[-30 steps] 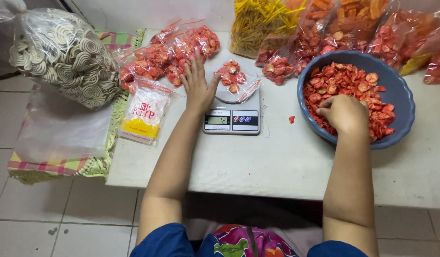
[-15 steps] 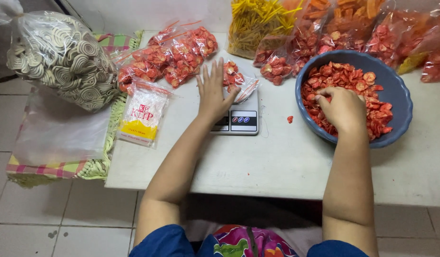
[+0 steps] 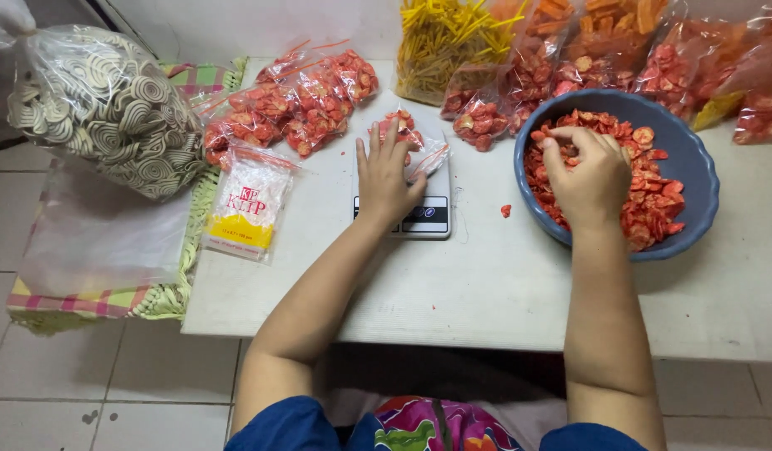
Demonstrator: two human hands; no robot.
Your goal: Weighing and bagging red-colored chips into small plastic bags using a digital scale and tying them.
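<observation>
While round bowl (image 3: 695, 217) holds chips (image 3: 653, 200).

One blue bowl (image 3: 695, 179), one scale (image 3: 424, 219), two hands, one white table (image 3: 486, 292).

White table (image 3: 503, 292) carries scale (image 3: 426, 219), blue bowl (image 3: 695, 209), snack bags (image 3: 294, 104), packet (image 3: 246, 209).
</observation>
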